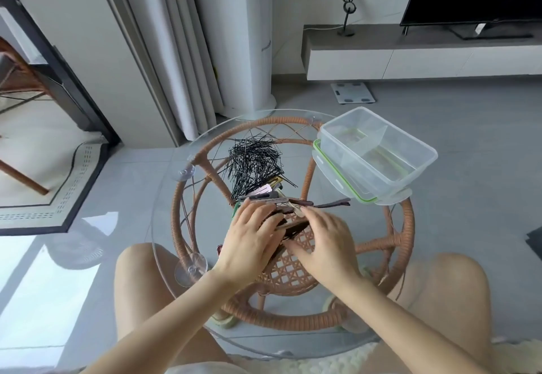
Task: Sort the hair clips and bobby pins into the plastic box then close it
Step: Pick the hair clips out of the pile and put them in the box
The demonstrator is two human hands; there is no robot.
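A heap of black bobby pins [253, 162] lies on the round glass table top [164, 197], toward its far side. Just in front of the heap is a bunch of brown, grey and pink hair clips [293, 205]. My left hand [252, 241] and my right hand [322, 239] are both laid over these clips, fingers curled around several of them. The clear plastic box [378, 151] stands open and empty at the far right of the table, with a divider inside. It rests on its green-rimmed lid [337, 180].
The glass top sits on a rattan frame [401, 244] with suction cups. My bare knees are under the near edge. Beyond are a curtain, a white column unit, a floor scale [353, 93] and a TV bench.
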